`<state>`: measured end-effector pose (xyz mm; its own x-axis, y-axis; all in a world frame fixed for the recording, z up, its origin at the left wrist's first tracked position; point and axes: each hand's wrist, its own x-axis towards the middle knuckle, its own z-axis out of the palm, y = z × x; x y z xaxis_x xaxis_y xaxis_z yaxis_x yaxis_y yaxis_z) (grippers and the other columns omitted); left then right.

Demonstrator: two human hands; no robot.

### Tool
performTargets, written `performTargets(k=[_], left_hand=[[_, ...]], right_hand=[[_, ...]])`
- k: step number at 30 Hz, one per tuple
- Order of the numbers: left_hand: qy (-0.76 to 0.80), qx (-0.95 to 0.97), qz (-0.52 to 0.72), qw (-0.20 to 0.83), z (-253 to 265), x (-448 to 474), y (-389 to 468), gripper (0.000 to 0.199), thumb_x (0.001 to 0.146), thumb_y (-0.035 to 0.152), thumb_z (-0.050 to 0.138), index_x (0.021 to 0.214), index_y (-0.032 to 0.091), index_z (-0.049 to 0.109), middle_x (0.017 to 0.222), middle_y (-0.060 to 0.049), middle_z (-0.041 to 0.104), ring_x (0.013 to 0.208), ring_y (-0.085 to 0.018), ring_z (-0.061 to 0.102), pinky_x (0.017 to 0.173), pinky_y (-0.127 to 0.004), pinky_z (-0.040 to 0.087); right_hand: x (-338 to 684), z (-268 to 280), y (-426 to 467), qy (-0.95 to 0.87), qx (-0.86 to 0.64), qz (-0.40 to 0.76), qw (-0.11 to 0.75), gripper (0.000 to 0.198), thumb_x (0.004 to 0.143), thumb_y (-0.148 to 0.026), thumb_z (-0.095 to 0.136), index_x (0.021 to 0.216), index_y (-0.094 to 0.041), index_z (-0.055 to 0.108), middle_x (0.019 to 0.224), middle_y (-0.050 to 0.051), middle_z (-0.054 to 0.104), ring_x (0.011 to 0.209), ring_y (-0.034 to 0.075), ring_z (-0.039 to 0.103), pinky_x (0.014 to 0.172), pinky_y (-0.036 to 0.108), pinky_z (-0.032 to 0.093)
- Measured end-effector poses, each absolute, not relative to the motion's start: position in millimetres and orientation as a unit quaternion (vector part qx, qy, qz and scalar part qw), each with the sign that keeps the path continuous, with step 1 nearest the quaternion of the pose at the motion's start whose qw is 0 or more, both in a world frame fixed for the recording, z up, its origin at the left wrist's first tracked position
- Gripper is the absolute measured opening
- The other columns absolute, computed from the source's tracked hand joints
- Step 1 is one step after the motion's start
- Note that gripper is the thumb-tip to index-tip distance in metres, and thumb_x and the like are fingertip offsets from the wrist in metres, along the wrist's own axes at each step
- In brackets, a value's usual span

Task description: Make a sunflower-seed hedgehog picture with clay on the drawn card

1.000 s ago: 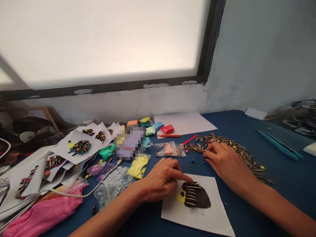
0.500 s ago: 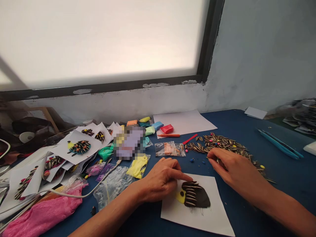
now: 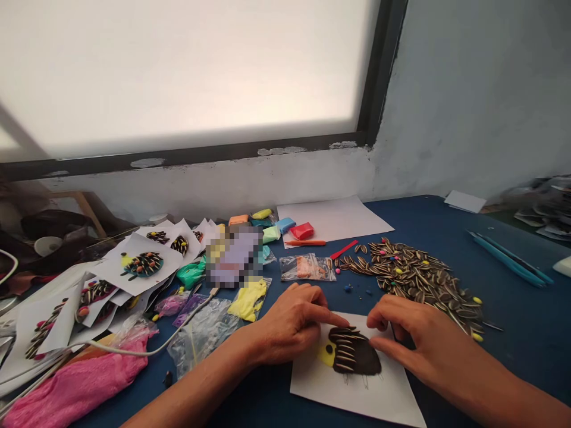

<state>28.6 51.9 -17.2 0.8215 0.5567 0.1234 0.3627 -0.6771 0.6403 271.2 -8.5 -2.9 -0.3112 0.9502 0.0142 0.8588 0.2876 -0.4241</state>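
My left hand (image 3: 297, 324) rests over the left edge of a white card (image 3: 361, 404). Its index finger is stretched out to the top of a dark clay body (image 3: 366, 355), the other fingers curled. Rows of striped sunflower seeds (image 3: 344, 351) are stuck in the front of this body, beside a yellow clay head (image 3: 326, 355) with a dark dot. At the card's right edge, my right hand (image 3: 408, 336) curves its thumb and index finger close together near the dark clay; what they hold, if anything, I cannot make out.
A heap of sunflower seeds (image 3: 414, 273) with coloured clay balls lies behind my right hand. Blue tweezers (image 3: 511, 258) are at the right. Clay packets, finished seed cards (image 3: 138, 261), a white cable (image 3: 169, 348) and pink clay (image 3: 84, 380) crowd the left.
My right hand has moved from the seed heap toward me and down to the card's right edge. My left hand stays in place on the card.
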Motion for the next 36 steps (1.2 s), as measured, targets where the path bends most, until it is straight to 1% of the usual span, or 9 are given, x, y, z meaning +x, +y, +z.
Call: performTargets(k=[3, 8, 13, 18, 25, 36], left_hand=[[0.257, 0.902, 0.153, 0.313, -16.9, 28.7, 51.6, 0.062, 0.072, -0.002, 0.044, 0.119, 0.028, 0.07, 0.094, -0.003, 0.055, 0.093, -0.017, 0.052, 0.089, -0.033, 0.036], [0.253, 0.903, 0.157, 0.308, -18.3, 28.6, 52.4, 0.062, 0.073, -0.002, 0.044, 0.118, 0.031, 0.07, 0.093, -0.002, 0.054, 0.092, -0.017, 0.051, 0.088, -0.034, 0.036], [0.259, 0.905, 0.153, 0.3, -18.3, 29.0, 52.8, 0.061, 0.073, -0.002, 0.044, 0.117, 0.033, 0.07, 0.094, -0.002, 0.055, 0.092, -0.017, 0.051, 0.088, -0.033, 0.037], [0.258, 0.905, 0.153, 0.303, -17.5, 29.2, 52.5, 0.061, 0.073, -0.003, 0.043, 0.114, 0.033, 0.071, 0.094, -0.002, 0.055, 0.092, -0.017, 0.052, 0.089, -0.034, 0.037], [0.257, 0.904, 0.156, 0.303, -18.3, 28.9, 51.5, 0.062, 0.073, -0.003, 0.044, 0.116, 0.031, 0.071, 0.094, -0.002, 0.056, 0.092, -0.017, 0.052, 0.089, -0.033, 0.037], [0.26, 0.905, 0.152, 0.301, -17.3, 29.6, 52.9, 0.061, 0.073, -0.002, 0.044, 0.116, 0.031, 0.071, 0.095, -0.003, 0.056, 0.093, -0.017, 0.052, 0.089, -0.033, 0.036]], right_hand=[[269.4, -1.8, -7.0, -0.787, -0.577, 0.18, 0.123, 0.005, 0.084, -0.026, 0.061, 0.082, -0.025, 0.064, 0.077, -0.001, 0.063, 0.058, 0.013, 0.056, 0.056, 0.028, 0.042], [267.7, 0.6, -6.0, -0.799, -0.562, 0.188, 0.106, 0.016, 0.089, -0.027, 0.057, 0.075, -0.025, 0.066, 0.075, -0.001, 0.063, 0.063, 0.014, 0.058, 0.058, 0.027, 0.042], [266.0, 0.4, -8.1, -0.809, -0.549, 0.175, 0.114, 0.016, 0.088, -0.023, 0.058, 0.076, -0.026, 0.068, 0.076, -0.001, 0.063, 0.065, 0.014, 0.06, 0.061, 0.028, 0.043], [262.5, 0.9, -8.9, -0.818, -0.54, 0.171, 0.104, 0.019, 0.09, -0.02, 0.055, 0.075, -0.024, 0.066, 0.076, 0.0, 0.063, 0.069, 0.015, 0.061, 0.063, 0.029, 0.045], [258.6, 1.9, -8.6, -0.828, -0.527, 0.148, 0.12, 0.022, 0.091, -0.019, 0.052, 0.072, -0.022, 0.062, 0.073, 0.0, 0.062, 0.064, 0.014, 0.059, 0.059, 0.027, 0.045], [257.2, -0.7, -9.6, -0.836, -0.52, 0.121, 0.124, 0.022, 0.089, -0.016, 0.054, 0.069, -0.022, 0.062, 0.071, 0.0, 0.062, 0.064, 0.014, 0.059, 0.058, 0.026, 0.044]])
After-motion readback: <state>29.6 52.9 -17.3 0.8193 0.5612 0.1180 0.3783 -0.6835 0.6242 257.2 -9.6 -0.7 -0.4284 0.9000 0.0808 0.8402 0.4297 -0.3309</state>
